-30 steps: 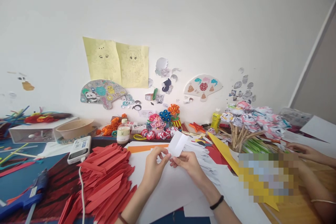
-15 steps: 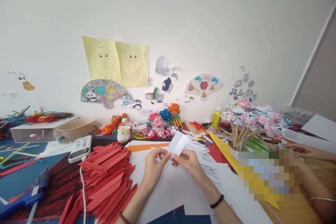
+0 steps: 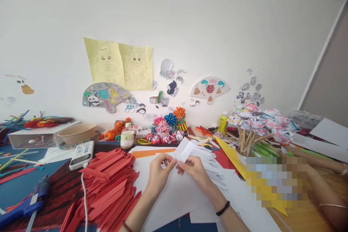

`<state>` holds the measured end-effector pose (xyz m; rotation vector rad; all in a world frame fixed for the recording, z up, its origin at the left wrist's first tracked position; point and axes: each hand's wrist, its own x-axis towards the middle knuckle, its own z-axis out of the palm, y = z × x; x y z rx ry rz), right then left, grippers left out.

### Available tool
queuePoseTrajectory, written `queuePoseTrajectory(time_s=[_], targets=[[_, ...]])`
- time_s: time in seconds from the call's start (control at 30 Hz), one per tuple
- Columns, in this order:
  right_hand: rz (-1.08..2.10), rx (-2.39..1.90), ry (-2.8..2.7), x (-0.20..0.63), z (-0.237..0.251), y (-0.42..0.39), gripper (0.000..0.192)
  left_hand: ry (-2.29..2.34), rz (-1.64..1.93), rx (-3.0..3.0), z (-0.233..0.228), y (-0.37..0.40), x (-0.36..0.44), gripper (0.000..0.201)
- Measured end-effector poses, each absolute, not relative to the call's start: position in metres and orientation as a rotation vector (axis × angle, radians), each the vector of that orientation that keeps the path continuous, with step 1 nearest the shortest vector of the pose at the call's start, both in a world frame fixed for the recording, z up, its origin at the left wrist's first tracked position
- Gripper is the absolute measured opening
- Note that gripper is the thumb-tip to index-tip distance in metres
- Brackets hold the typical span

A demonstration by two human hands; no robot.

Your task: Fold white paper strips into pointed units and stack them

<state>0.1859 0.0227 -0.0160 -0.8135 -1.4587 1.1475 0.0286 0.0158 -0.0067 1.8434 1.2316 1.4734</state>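
Observation:
Both my hands meet at the table's centre on a small folded white paper strip. My left hand pinches its lower left end. My right hand, with a black band at the wrist, pinches it from the right. The strip points up and to the right, held above large white sheets. A pile of folded red paper strips lies just left of my left hand. A stack of folded white pieces lies right of my right hand.
A blue glue gun, a white power bank with cable, a small bottle and a bowl are to the left. Paper flowers on sticks stand at right. Another person's arm rests at far right.
The other person's far hand at the right edge has drawn back out of view. My hands and the white strip stay almost in place.

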Motion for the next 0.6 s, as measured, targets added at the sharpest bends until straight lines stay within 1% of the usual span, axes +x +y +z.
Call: queuePoseTrajectory(time_s=[0.2,0.43,0.6], targets=[[1.103,-0.821,-1.479,0.1866,-0.0159,0.0227,0.031,1.233,1.427,1.889,-0.0033,0.0144,0.0281,0.028],[1.068,-0.838,-1.467,0.1884,-0.0181,0.0254,0.028,1.177,1.315,1.965,0.0003,0.0135,0.0270,0.027],[1.077,-0.865,-1.476,0.1893,-0.0164,0.0239,0.027,1.168,1.397,1.959,-0.0009,0.0138,0.0246,0.026]])
